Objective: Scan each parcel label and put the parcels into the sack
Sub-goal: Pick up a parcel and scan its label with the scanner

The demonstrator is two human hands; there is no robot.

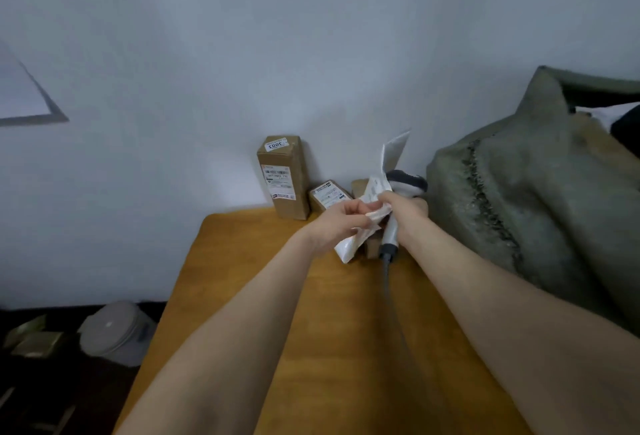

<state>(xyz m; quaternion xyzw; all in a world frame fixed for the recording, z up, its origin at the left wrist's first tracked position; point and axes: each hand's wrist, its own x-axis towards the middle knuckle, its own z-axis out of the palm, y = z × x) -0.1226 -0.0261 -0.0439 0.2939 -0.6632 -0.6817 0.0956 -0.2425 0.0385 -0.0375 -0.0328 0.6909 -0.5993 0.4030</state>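
Centre frame: left hand and right hand both pinch a crumpled white plastic mailer parcel. The right also grips the grey handheld scanner, its handle partly hidden. The grey-green woven sack is cut off at right.

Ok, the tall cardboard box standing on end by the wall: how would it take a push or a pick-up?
The tall cardboard box stands on its small end, so a push near the top would probably tip it. Its flat cardboard sides look stiff, so it should keep its shape when gripped.
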